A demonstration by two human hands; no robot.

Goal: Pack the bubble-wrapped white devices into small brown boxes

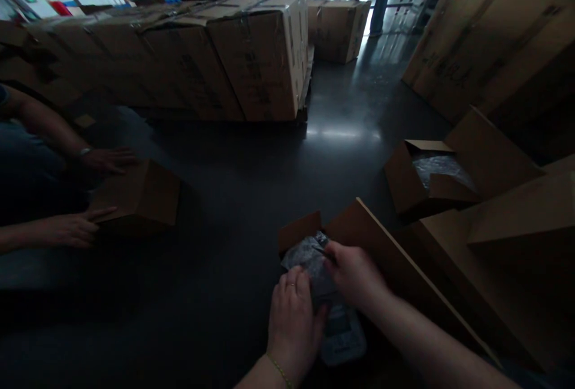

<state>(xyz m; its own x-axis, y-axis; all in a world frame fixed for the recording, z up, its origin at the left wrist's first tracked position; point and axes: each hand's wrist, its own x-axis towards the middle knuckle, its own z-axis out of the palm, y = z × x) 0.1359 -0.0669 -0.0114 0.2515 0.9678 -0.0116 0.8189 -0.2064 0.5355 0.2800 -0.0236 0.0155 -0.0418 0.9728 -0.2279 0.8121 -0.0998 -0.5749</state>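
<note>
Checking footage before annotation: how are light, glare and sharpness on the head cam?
Head view: underexposed, floor near-black in places, with a glare streak beyond the hands; background brighter at top; left hand and right hand readable; small highlights on the wrap; device markings too soft to read.

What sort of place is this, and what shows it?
Probably a warehouse or packing area. Large taped cartons stand in a row on the floor, an open box has clear plastic inside, and a co-worker's hand rests at another box.
</note>
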